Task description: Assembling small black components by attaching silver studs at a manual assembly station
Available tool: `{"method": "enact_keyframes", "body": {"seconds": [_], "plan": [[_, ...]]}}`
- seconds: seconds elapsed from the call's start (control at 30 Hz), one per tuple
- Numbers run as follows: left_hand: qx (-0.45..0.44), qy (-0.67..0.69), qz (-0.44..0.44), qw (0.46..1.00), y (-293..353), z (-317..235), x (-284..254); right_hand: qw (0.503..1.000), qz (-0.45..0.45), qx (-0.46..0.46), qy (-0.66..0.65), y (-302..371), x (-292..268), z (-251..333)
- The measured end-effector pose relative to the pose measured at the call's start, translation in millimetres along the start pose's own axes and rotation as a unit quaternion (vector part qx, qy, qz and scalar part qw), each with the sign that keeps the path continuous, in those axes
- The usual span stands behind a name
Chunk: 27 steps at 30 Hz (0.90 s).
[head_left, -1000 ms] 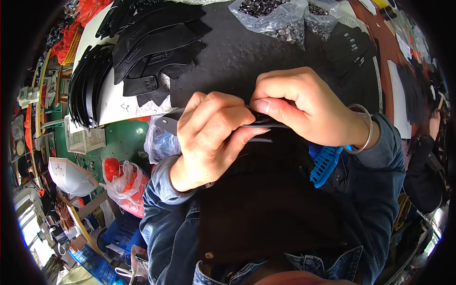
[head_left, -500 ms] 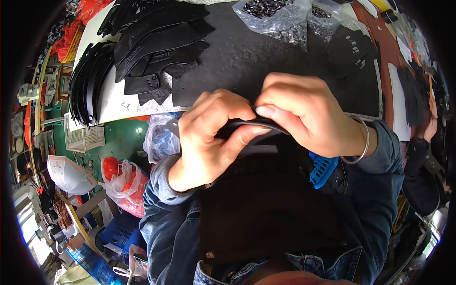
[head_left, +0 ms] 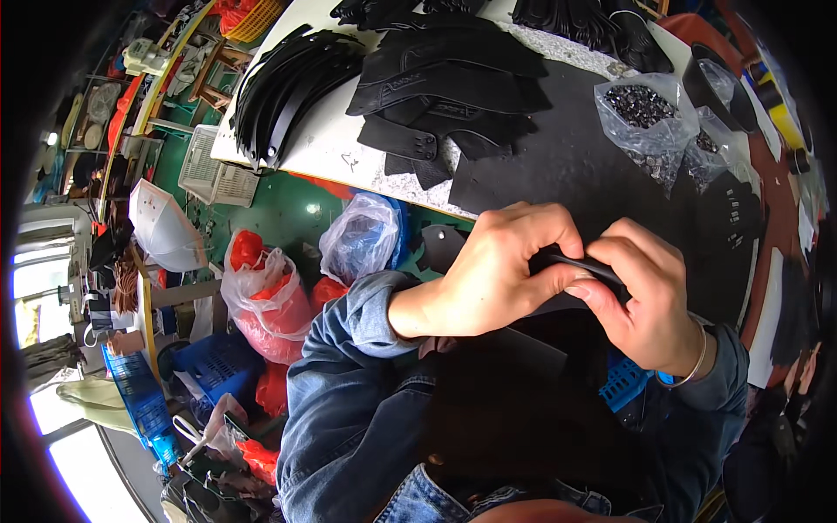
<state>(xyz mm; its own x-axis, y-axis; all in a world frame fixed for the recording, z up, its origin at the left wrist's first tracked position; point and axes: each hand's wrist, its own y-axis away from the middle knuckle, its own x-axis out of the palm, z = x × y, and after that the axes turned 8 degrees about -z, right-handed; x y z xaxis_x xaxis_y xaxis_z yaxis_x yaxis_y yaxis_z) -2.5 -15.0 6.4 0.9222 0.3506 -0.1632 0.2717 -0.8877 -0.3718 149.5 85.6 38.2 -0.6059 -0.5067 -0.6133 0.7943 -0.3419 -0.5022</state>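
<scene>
Both hands are raised in front of my dark apron, near the front edge of the table. My left hand (head_left: 497,270) is closed with thumb and fingers round a black leather piece (head_left: 602,270). Pinching the same piece a little to the right is my right hand (head_left: 649,292), with a bangle at its wrist. The leather bends into a curve between the hands, and the fingers cover much of it. Left of my left hand a rounded black end with a small shiny dot sticks out, seemingly part of this piece.
On the table lie a fanned stack of black strips (head_left: 292,100), overlapping black leather pieces (head_left: 436,87) and a clear bag of small shiny metal parts (head_left: 641,109). Bagged red material (head_left: 266,301), a pale crate (head_left: 214,166) and a blue basket (head_left: 218,366) stand below at the left.
My view has swung left, so table and hands appear farther right. My right hand has turned, its thumb now pressing from below. Both hands keep hold of the leather piece.
</scene>
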Motion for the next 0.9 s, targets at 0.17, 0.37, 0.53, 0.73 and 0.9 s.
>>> {"method": "enact_keyframes", "body": {"seconds": [0.17, 0.37, 0.53, 0.73, 0.9], "plan": [[0.177, -0.164, 0.029, 0.97, -32.0, -15.4, -38.3, 0.993, -0.002, 0.075, -0.088, -16.5, 0.2, 0.7], [0.418, -0.638, -0.129, 0.634, -140.2, -17.4, -183.7, 0.99, -0.066, 0.08, -0.099, -18.2, -21.6, -28.2], [0.177, -0.788, -0.075, 0.584, -155.9, 76.2, -280.7, 0.987, -0.078, 0.108, -0.09, -0.5, -31.5, -27.5], [0.19, -0.636, -0.05, 0.746, -141.1, 93.5, -206.0, 0.961, -0.14, 0.237, -0.03, 35.3, -64.9, -41.0], [0.035, -0.588, 0.007, 0.808, -143.2, 107.9, -172.7, 0.947, -0.193, 0.257, 0.028, 59.2, -87.3, -50.8]]}}
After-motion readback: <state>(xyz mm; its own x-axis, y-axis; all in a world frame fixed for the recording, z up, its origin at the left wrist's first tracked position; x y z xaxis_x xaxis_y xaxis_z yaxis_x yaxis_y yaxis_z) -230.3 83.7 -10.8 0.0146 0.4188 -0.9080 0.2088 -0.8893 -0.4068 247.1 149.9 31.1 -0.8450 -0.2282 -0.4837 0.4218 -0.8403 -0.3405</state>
